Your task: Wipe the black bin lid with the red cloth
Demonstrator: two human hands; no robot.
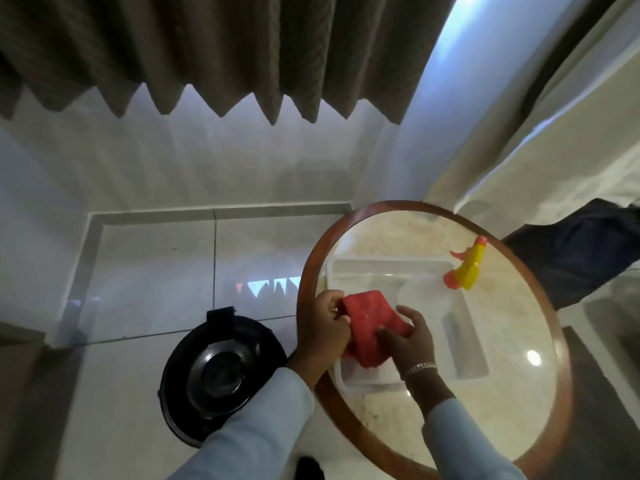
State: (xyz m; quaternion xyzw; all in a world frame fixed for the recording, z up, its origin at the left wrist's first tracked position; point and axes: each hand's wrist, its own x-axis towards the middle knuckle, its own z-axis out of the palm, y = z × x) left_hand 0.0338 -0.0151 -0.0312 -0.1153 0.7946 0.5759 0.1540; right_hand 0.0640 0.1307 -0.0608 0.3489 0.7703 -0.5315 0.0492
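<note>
The red cloth [369, 325] hangs between both hands above the near left corner of a clear plastic tray [467, 355]. My left hand [323, 327] pinches its left edge. My right hand [410, 336] grips its right side, thumb on top. The black bin lid [216, 374], round and glossy, sits on its bin on the floor, left of the table and below my left forearm. Neither hand touches the lid.
A round table [346, 424] with a wooden rim and pale marble top bears the tray. In the tray lies a clear spray bottle [424, 294] with a yellow and orange trigger head. Brown curtains hang at the back. Dark cloth [575, 251] lies at the right.
</note>
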